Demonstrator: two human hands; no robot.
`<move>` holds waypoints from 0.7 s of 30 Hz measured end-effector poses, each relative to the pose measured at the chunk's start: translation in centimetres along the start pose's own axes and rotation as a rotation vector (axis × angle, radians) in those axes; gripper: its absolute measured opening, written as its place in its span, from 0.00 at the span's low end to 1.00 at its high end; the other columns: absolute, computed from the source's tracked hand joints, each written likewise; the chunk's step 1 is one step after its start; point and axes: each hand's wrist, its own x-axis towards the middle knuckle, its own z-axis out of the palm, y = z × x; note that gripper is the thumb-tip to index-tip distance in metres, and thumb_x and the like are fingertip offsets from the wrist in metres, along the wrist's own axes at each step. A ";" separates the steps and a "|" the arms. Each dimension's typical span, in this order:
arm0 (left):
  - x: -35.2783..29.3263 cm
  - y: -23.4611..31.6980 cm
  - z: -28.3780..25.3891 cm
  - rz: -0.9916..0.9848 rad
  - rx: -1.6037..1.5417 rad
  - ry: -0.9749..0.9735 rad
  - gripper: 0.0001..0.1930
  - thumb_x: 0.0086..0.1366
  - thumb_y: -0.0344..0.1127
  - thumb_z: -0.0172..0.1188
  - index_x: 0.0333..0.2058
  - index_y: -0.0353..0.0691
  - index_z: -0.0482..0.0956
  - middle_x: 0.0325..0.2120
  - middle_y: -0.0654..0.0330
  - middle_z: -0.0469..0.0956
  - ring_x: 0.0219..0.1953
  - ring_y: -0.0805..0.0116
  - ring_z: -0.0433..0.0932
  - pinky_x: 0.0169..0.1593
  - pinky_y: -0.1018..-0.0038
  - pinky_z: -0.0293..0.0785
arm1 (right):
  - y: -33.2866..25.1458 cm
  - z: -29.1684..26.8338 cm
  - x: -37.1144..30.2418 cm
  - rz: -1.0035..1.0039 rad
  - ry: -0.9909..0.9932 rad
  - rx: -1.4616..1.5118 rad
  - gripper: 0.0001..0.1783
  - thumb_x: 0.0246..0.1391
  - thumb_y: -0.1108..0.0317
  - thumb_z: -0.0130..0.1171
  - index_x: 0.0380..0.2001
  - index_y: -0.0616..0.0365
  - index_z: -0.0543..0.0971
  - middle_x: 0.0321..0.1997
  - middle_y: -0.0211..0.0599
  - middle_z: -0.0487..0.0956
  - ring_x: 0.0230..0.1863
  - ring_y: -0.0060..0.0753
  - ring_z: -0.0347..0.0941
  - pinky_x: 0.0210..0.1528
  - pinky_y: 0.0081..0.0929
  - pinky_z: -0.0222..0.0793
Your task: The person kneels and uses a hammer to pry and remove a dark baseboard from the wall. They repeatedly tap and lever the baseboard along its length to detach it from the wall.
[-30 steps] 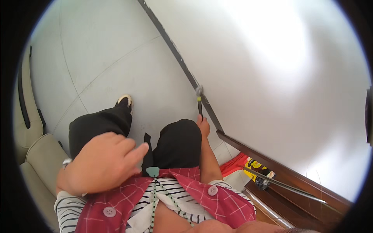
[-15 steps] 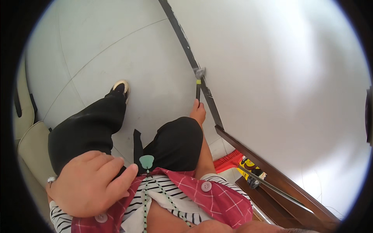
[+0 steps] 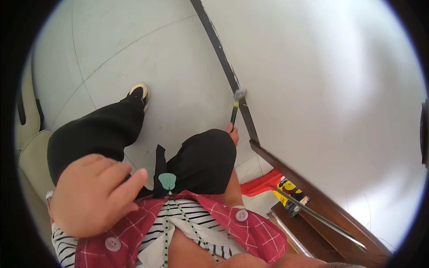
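Right now, from where I'm standing, the person's right hand (image 3: 233, 133) reaches forward past the outer side of the right knee (image 3: 205, 156), the arm running low along the thigh. The knee hides part of that hand, but its fingers are wrapped around the black handle of a small scraper (image 3: 235, 108). The handle slants a little, its grey head pointing away from the body, with a yellow-green band just below the head.

That scraper's head lies over the dark edge (image 3: 219, 49) of a white panel (image 3: 295, 89), a short way beyond the corner where this edge meets a brown wooden edge (image 3: 321, 203). Whether it presses hard there, I can't tell. White flecks run along the dark edge.

Meanwhile the left hand (image 3: 94, 194) is raised over the left side of the lap, well apart from the scraper. Its back faces up, the fingers loosely open and softly bent, the index finger stretched toward the right and the thumb below it. The palm is hidden.

By the brown edge, near the panel's corner, I see a red broom (image 3: 261, 181) and a yellow and black package (image 3: 288, 187). A black and cream shoe (image 3: 139, 93) stands forward on the floor (image 3: 174, 71).
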 end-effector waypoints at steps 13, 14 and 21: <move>3.9 1.9 -0.9 -0.004 0.054 -0.100 0.31 0.31 0.34 0.69 0.41 0.35 0.75 0.33 0.55 0.76 0.34 0.57 0.76 0.38 0.65 0.71 | -0.8 -3.1 1.7 -0.036 -0.076 -0.153 0.28 0.60 0.42 0.41 0.31 0.58 0.74 0.28 0.52 0.78 0.33 0.61 0.73 0.36 0.52 0.67; 3.6 2.3 -0.6 -0.008 0.042 -0.117 0.32 0.31 0.35 0.69 0.41 0.35 0.75 0.33 0.55 0.76 0.34 0.57 0.76 0.38 0.65 0.71 | -4.2 -3.3 2.3 -0.126 -0.087 -0.101 0.28 0.60 0.42 0.41 0.31 0.59 0.74 0.28 0.52 0.78 0.33 0.61 0.73 0.36 0.52 0.67; 0.9 3.0 -3.4 -0.096 0.055 -0.069 0.31 0.30 0.36 0.68 0.40 0.34 0.75 0.32 0.53 0.76 0.32 0.56 0.76 0.37 0.65 0.73 | -2.3 -3.5 -1.9 0.007 -0.084 -0.044 0.29 0.60 0.43 0.41 0.31 0.60 0.74 0.27 0.53 0.78 0.33 0.62 0.74 0.34 0.52 0.68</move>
